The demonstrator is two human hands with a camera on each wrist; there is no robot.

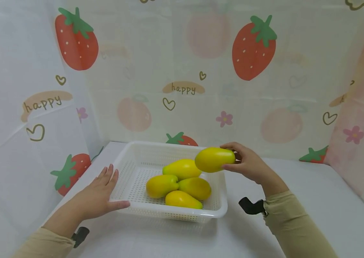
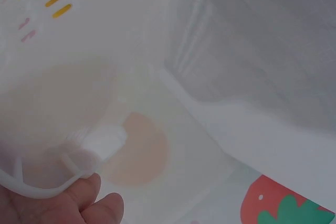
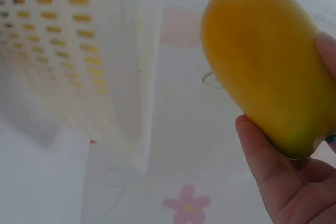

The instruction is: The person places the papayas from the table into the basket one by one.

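My right hand [image 1: 249,161] grips a yellow papaya [image 1: 214,159] by its narrow greenish end, above the back right of a white plastic basket [image 1: 149,208]. The right wrist view shows the held papaya [image 3: 262,61] close up, thumb and fingers around its lower end, with the basket wall to the left. Several more yellow papayas [image 1: 161,186] lie together in the middle and right of the basket. At the basket's left rim, my left hand [image 1: 96,197] lies with its fingers spread. Fingertips [image 2: 86,187] show right at the rim in the left wrist view.
The basket stands on a white table surface [image 1: 156,240]. Behind and to both sides hang sheets [image 1: 182,118] printed with strawberries, hearts and flowers. A small black device [image 1: 252,206] sits at the right wrist, another [image 1: 80,236] at the left.
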